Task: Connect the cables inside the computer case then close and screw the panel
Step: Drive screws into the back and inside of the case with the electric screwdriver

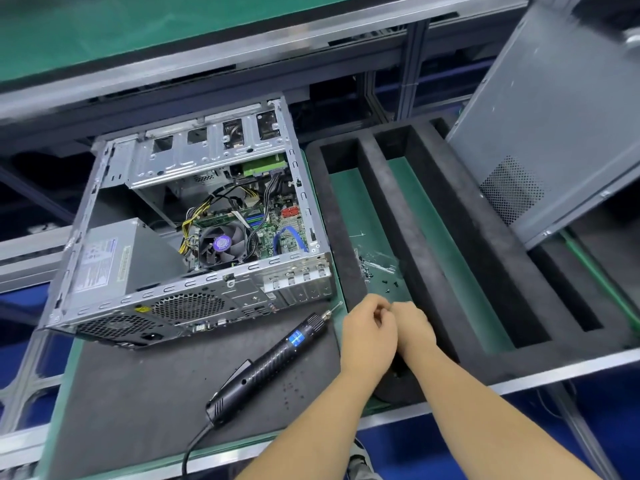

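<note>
The open computer case [194, 292] lies on its side on the dark mat, showing the motherboard, the CPU fan [221, 245], yellow-black power cables [194, 216] and a blue cable [287, 233]. The grey side panel [554, 109] is off the case and leans up at the right. Loose black screws [372, 268] lie with a clear bag in the foam tray's left slot. My left hand [369, 336] and my right hand [414, 327] meet just below those screws with fingertips pinched together. Anything between the fingers is hidden.
A black electric screwdriver [266, 362] with a lit blue display lies on the mat left of my hands, its cord running off the front edge. The black foam tray [446, 268] with long slots fills the right side. A green conveyor belt [104, 36] runs behind.
</note>
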